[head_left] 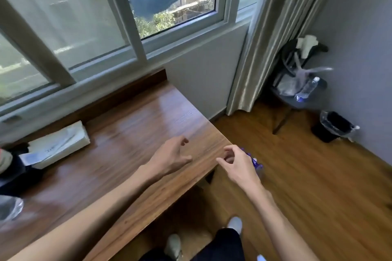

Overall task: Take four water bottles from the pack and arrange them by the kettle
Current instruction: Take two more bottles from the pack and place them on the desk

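My left hand (172, 155) hovers over the right part of the wooden table (131, 125), fingers loosely curled and apart, holding nothing. My right hand (237, 164) is past the table's right edge, above the floor, fingers bent and empty. Just behind its knuckles a bit of blue and purple plastic with a white cap, the bottle pack (255, 163), shows on the floor, mostly hidden by the hand. One clear water bottle (308, 88) lies on a dark chair (297, 99) in the far corner. No kettle is in view.
A white tissue pack (61, 144) lies at the table's back left beside dark objects (12, 167). Crumpled clear plastic (9, 207) sits at the left edge. A black bin (332, 126) stands by the right wall. Curtain (267, 38) and window lie behind.
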A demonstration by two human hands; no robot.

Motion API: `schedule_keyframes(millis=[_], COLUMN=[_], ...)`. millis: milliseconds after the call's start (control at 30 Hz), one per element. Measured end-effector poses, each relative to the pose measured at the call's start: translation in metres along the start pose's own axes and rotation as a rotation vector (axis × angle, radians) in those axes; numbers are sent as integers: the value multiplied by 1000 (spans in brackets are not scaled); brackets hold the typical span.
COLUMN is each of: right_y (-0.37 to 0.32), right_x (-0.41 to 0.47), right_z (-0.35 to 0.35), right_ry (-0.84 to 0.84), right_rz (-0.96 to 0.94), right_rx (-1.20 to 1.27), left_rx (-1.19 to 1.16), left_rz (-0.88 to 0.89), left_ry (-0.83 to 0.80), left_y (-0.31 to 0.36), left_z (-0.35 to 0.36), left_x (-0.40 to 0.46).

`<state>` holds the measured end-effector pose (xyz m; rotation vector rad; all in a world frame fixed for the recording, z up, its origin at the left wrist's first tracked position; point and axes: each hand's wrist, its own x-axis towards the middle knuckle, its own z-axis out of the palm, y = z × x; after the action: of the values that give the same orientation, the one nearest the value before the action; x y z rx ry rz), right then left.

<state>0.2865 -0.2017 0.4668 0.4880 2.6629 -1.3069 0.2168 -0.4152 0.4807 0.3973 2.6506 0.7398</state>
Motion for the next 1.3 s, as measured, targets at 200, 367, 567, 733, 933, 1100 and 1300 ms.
schedule_keyframes(millis=[200, 367, 567, 733, 933, 1100, 1300], right_y=[66, 118, 176, 224, 291, 369, 488], right_x=[39, 77, 128, 181, 253, 315, 383], right_z=[-67, -111, -129, -120, -80, -22, 64], right_ry=[17, -28, -140, -188, -174, -206, -233], right_rz=[96, 173, 315, 445, 596, 711, 804], right_rx=[-17, -10, -13, -21, 41, 118, 139], left_rx=[35, 51, 73, 100, 130, 163, 140], left_rz=[25, 18, -31, -123, -185, -237, -282], left_ry=[-46, -102, -212, -355, -533, -588, -645], left_y=[76, 127, 157, 160, 134, 92, 42], left_z=[44, 76, 120, 162, 232, 319, 455], left_x=[67, 119, 186, 255, 342, 412, 477])
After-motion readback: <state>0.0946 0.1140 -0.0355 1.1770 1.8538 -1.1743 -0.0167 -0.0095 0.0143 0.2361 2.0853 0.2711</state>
